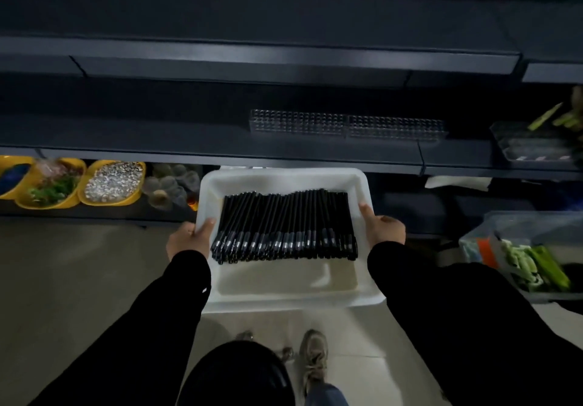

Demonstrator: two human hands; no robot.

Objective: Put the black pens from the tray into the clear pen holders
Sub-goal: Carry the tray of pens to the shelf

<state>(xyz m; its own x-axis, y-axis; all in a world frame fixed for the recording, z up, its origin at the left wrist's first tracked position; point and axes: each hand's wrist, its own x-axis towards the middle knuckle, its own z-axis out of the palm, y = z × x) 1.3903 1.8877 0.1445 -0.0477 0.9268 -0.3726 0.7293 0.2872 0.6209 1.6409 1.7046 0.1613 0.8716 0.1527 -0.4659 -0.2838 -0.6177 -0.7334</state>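
Note:
I hold a white plastic tray (284,292) in front of me, above the floor. Several black pens (285,225) lie side by side in its far half. My left hand (189,237) grips the tray's left rim, thumb over the edge. My right hand (383,225) grips the right rim the same way. Two clear pen holders stand end to end on the dark shelf beyond the tray, the left one (298,123) and the right one (396,128), each a grid of small holes with nothing in them.
Dark shelves (220,143) run across the view. Yellow bowls (113,183) of small items and clear cups (170,186) sit on the lower shelf at left. Clear bins with green items stand at right (533,263). My shoes (314,361) are on the tiled floor below.

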